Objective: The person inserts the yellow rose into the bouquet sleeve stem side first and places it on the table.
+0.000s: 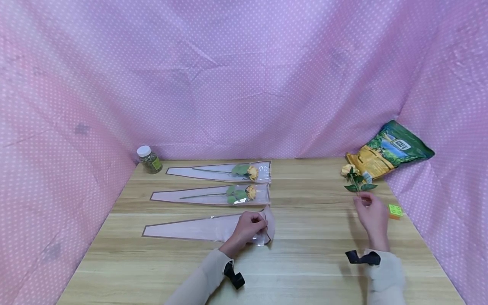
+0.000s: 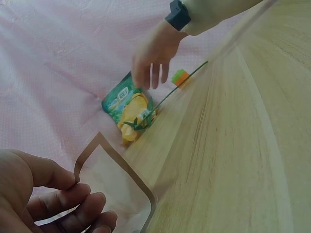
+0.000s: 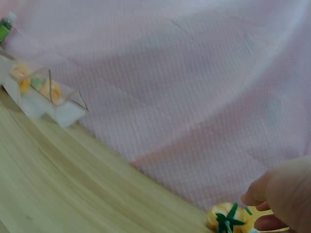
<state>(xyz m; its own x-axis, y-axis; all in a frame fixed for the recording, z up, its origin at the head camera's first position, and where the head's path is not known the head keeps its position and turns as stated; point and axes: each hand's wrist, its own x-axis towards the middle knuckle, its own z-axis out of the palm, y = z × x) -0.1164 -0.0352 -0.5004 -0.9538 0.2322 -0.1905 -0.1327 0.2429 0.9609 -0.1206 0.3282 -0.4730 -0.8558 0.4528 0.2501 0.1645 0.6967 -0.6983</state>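
Note:
A clear flower sleeve point(image 1: 183, 229) with a brown border lies nearest of three; my left hand point(image 1: 247, 228) pinches its wide end. In the left wrist view, thumb and fingers point(image 2: 73, 194) hold the sleeve's edge point(image 2: 116, 174). My right hand point(image 1: 371, 214) is at the right, close over the stem of a pale yellow rose point(image 1: 349, 170) with green leaves. In the left wrist view its fingers hang loosely apart from the stem point(image 2: 177, 91). The right wrist view shows a gap between thumb and fingers, beside the rose head point(image 3: 223, 213).
Two more sleeves, each with a yellow rose point(image 1: 250, 192) inside, lie farther back. A white-capped jar point(image 1: 150, 161) stands at the back left. A green and yellow bag point(image 1: 389, 150) leans at the back right. A green and orange toy block point(image 1: 395, 210) sits by the right edge.

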